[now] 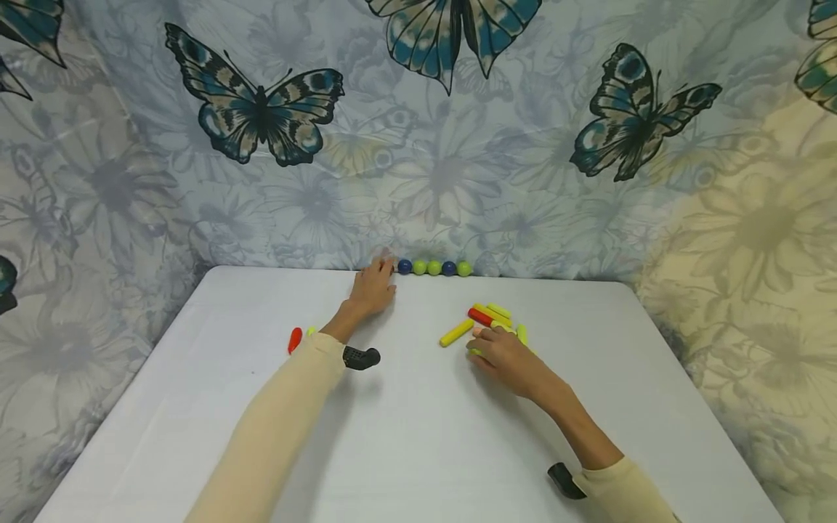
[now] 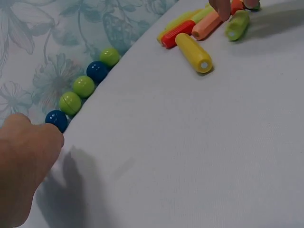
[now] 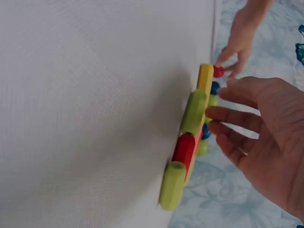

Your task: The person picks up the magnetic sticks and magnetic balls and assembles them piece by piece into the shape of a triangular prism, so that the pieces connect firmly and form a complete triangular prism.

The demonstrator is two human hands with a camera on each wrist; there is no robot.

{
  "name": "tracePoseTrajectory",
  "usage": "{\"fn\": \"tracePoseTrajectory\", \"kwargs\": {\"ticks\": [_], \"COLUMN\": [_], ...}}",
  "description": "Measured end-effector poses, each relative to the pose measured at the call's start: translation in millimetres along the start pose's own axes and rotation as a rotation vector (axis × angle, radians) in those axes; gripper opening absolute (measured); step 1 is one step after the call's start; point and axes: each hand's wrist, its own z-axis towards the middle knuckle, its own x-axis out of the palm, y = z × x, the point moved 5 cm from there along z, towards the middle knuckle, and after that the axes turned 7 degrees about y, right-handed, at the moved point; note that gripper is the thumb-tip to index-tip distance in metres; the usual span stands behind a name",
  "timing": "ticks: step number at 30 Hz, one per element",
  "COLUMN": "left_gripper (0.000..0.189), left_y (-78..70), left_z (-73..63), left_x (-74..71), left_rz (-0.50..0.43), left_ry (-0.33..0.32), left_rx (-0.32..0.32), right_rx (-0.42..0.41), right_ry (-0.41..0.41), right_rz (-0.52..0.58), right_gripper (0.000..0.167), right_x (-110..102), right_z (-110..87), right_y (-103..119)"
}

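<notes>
At the table's far edge, my left hand point(image 1: 374, 287) pinches a red ball point(image 3: 218, 71), seen between thumb and fingers in the right wrist view. Just right of it runs a row of shiny balls, with a blue ball point(image 1: 405, 266) nearest, then green balls point(image 1: 428, 268), another blue and another green. My right hand point(image 1: 510, 359) hovers with loosely bent fingers over a loose group of short coloured sticks. Among them are a yellow stick point(image 2: 194, 53), a red stick point(image 1: 480, 317), an orange stick point(image 2: 207, 24) and green sticks point(image 3: 194, 111). Its fingers hide part of the group.
A red piece point(image 1: 295, 340) lies left of my left forearm, beside a yellow-green piece point(image 1: 312, 330) partly covered by the sleeve. Behind the white table point(image 1: 418, 436) hangs a butterfly-print cloth point(image 1: 445, 167), close against the row of balls.
</notes>
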Motion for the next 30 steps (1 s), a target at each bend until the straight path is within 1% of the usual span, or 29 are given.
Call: {"fn": "tracePoseTrajectory", "kwargs": {"ticks": [2, 3, 5, 6, 8, 11, 13, 15, 18, 21, 24, 26, 28, 30], "left_gripper": [0.066, 0.066, 0.062, 0.056, 0.04, 0.019, 0.012, 0.011, 0.019, 0.029, 0.033, 0.035, 0.037, 0.039], "left_y": [1.6, 2.0, 2.7, 2.8, 2.8, 2.8, 2.7, 1.8, 0.6, -3.8, -10.3, -15.3, -20.8, -25.4], "left_z": [-2.3, -3.7, -6.4, -8.1, -11.0, -16.2, -21.1, -28.4, -44.0, -62.3, -80.5, -93.7, -108.1, -123.8], "left_x": [-3.9, -4.9, -4.8, -4.5, -3.1, -1.7, -1.1, -0.7, -0.2, -1.3, -3.6, -5.4, -7.1, -7.5], "left_rz": [0.014, 0.025, 0.038, 0.041, 0.037, 0.018, -0.009, -0.038, -0.089, -0.126, -0.159, -0.174, -0.183, -0.171], "left_ry": [-0.045, -0.049, -0.029, -0.021, -0.02, -0.075, -0.126, -0.169, -0.191, -0.194, -0.181, -0.162, -0.139, -0.12], "left_rx": [-0.024, -0.034, -0.04, -0.032, 0.001, 0.068, 0.114, 0.147, 0.168, 0.184, 0.202, 0.213, 0.228, 0.244], "right_rx": [0.014, 0.028, 0.041, 0.043, 0.04, 0.037, 0.044, 0.053, 0.054, 0.058, 0.049, 0.038, 0.02, -0.011], "right_ry": [-0.009, 0.0, 0.019, 0.032, 0.059, 0.068, 0.066, 0.064, 0.068, 0.058, 0.032, 0.014, 0.006, 0.006], "right_rz": [-0.01, -0.022, -0.064, -0.087, -0.118, -0.136, -0.125, -0.105, -0.085, -0.05, -0.01, 0.018, 0.027, 0.026], "right_gripper": [0.028, 0.029, 0.03, 0.03, 0.029, 0.027, 0.028, 0.028, 0.026, 0.027, 0.027, 0.025, 0.025, 0.025], "right_x": [-1, -1, 1, 2, 5, 8, 7, 7, 7, 7, 7, 6, 6, 6], "right_z": [-1.3, -1.8, -2.0, -2.0, -2.1, -3.0, -4.4, -5.8, -4.4, -1.0, 3.9, 7.7, 11.5, 15.7], "right_y": [1, 1, 1, 1, 1, -1, -3, -5, -8, -8, -6, -2, 4, 11]}}
